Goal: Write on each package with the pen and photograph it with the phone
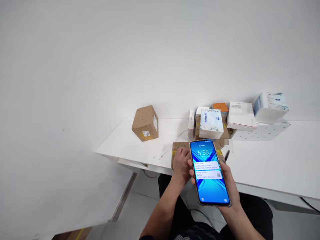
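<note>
Head camera is looking down at a white table point(275, 160) and two bare hands. The right hand point(228, 181) is holding a phone point(209, 171) up in front of the camera. Its fingers are wrapping around the phone's edges, and the screen is tipping back toward the face, likely so it is easy to read. The screen is glowing blue and showing 5:55, with two white message boxes under the time; the small words in them are too tiny to read.

The left hand point(182, 165) is resting on a flat brown box point(180, 149) at the near edge of the table, just behind the phone. Its fingers are lying loose and a little curled on the lid, not gripping, as if keeping the box steady. Yellow tape is running across that box.

A brown cube box point(145, 123) is sitting tilted by itself farther left, with white stickers on two sides and small dots all over.

Behind the phone, a pile of boxes is crowding together by the wall. A tissue pack point(211, 123) with blue leaves is saying something like "Mertu". A white box point(241, 116) with a red stripe is showing a word ending in "BANK". Another tissue pack point(271, 107) is leaning on top at the right.
</note>
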Demonstrator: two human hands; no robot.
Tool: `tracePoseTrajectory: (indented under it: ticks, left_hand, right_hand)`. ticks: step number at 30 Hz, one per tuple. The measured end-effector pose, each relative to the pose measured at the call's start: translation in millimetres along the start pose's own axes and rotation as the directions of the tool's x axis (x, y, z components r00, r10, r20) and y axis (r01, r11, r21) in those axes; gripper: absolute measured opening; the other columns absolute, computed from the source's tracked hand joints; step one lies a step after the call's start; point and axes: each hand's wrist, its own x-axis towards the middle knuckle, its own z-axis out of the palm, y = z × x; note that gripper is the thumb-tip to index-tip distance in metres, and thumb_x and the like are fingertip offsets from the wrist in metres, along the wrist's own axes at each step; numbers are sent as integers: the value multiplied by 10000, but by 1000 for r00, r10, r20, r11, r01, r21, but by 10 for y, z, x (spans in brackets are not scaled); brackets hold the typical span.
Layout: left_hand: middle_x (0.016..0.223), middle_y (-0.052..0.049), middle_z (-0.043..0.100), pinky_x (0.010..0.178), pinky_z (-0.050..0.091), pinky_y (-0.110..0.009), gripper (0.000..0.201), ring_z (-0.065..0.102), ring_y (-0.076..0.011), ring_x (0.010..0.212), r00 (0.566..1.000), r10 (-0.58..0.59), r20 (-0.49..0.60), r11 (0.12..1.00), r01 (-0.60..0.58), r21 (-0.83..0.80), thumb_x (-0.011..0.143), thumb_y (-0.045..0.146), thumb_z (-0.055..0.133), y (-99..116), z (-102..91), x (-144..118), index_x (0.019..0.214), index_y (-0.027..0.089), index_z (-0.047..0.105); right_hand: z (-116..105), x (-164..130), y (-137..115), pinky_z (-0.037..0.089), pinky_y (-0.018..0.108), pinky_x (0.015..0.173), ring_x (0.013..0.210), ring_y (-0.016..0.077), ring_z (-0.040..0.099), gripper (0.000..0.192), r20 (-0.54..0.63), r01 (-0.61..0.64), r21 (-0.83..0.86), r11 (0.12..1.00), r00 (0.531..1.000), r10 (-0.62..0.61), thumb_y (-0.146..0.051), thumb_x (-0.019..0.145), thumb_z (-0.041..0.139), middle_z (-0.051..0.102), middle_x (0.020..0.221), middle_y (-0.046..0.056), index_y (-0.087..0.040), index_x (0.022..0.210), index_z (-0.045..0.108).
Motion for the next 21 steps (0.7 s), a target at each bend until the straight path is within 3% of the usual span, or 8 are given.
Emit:
tracePoseTrajectory:
  ticks: [5, 9, 13, 15, 16, 18, 19, 21]
  left_hand:
    - [798, -29, 605, 701, 459, -294, 113, 517, -180, 797, 999, -6, 47, 1000, 8, -27, 815, 119, 584, 9, -42, 12, 767, 218, 605]
    - [860, -49, 630, 767, 469, -333, 126, 533, -204, 867, 998, -2, 56, 999, 5, -50, 807, 113, 553, 30, -95, 38, 848, 194, 640]
    - [974, -68, 631, 895, 448, -406, 197, 542, -236, 992, 992, 40, 121, 998, -33, -58, 847, 297, 566, 18, -198, 23, 993, 189, 642]
    - [1081, -85, 617, 1019, 362, -527, 437, 480, -315, 1163, 974, 64, 218, 997, -56, -43, 784, 483, 636, -14, -278, -10, 1115, 198, 609]
    - [1140, -93, 602, 1058, 296, -593, 555, 420, -357, 1243, 959, 67, 275, 998, -62, -29, 744, 539, 661, -37, -324, -33, 1179, 205, 578]
    - [1246, -96, 561, 1075, 195, -684, 664, 313, -399, 1336, 924, 41, 381, 999, -51, 15, 720, 534, 688, -103, -422, -85, 1282, 233, 504]
    - [1290, -91, 536, 1069, 182, -705, 664, 287, -398, 1356, 907, 14, 422, 998, -36, 43, 736, 491, 687, -145, -475, -114, 1317, 255, 470]
    - [1351, -80, 491, 1054, 223, -704, 633, 270, -376, 1376, 880, -58, 471, 995, 11, 101, 780, 404, 655, -251, -588, -176, 1358, 296, 420]
  right_hand:
    - [-10, -39, -23, 518, 471, 876, 958, 282, 690, 501, -45, 12, -16, 1000, 999, -12, -493, 869, 473, 718, 1089, 128, -190, 1243, 612]
    - [-99, -170, -129, 536, 468, 835, 901, 294, 701, 487, -163, 25, -64, 998, 986, -35, -507, 834, 506, 722, 1072, 129, -174, 1155, 659]
    - [-359, -369, -365, 549, 451, 804, 859, 294, 703, 526, -342, 183, -313, 932, 894, -290, -565, 787, 523, 726, 1042, 128, -189, 1130, 659]
    - [-581, -445, -535, 543, 456, 807, 912, 297, 686, 571, -380, 253, -554, 793, 771, -511, -581, 777, 507, 697, 1115, 120, -220, 1206, 612]
    - [-714, -469, -630, 547, 457, 768, 900, 301, 681, 593, -401, 238, -688, 686, 663, -632, -592, 765, 498, 694, 1097, 119, -225, 1221, 599]
    - [-1013, -487, -832, 526, 460, 781, 922, 304, 658, 598, -368, 43, -901, 432, 454, -812, -576, 746, 544, 694, 1040, 104, -242, 1239, 595]
    - [-1169, -480, -933, 505, 469, 819, 952, 306, 641, 625, -287, -73, -957, 281, 386, -877, -574, 746, 546, 685, 1032, 99, -244, 1275, 576]
    - [-1472, -439, -1114, 488, 511, 778, 870, 336, 631, 676, -148, -322, -947, 15, 393, -908, -600, 722, 541, 671, 938, 124, -198, 1263, 591]
